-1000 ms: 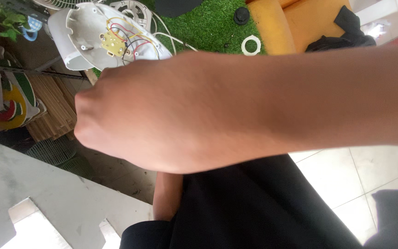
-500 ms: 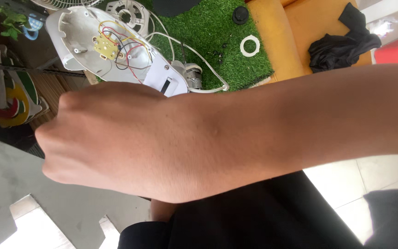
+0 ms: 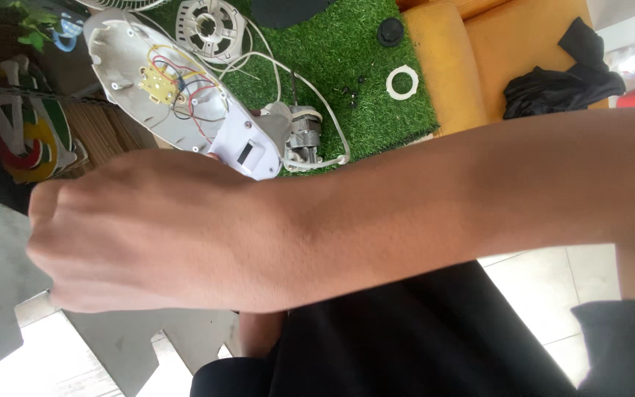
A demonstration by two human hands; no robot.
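My right hand fills the left middle of the head view, back toward the camera, its forearm reaching in from the right edge. The fingers curl away out of sight, so whatever they hold is hidden. Behind it lies an opened white fan housing with coloured wires and a small yellow board inside. A grey fan motor with a white cord sits at its lower end. A fingertip shows at the housing's lower edge, just above my right hand. A strip of my other forearm shows below; my left hand itself is covered.
A green artificial grass mat carries a white ring, a black knob, small black screws and a round white vented part. A yellow cushion with a black cloth lies to the right. Black trousers and pale floor tiles are below.
My right hand has dropped lower and leftward in the view, uncovering the whole white housing, the motor and more of the grass mat.
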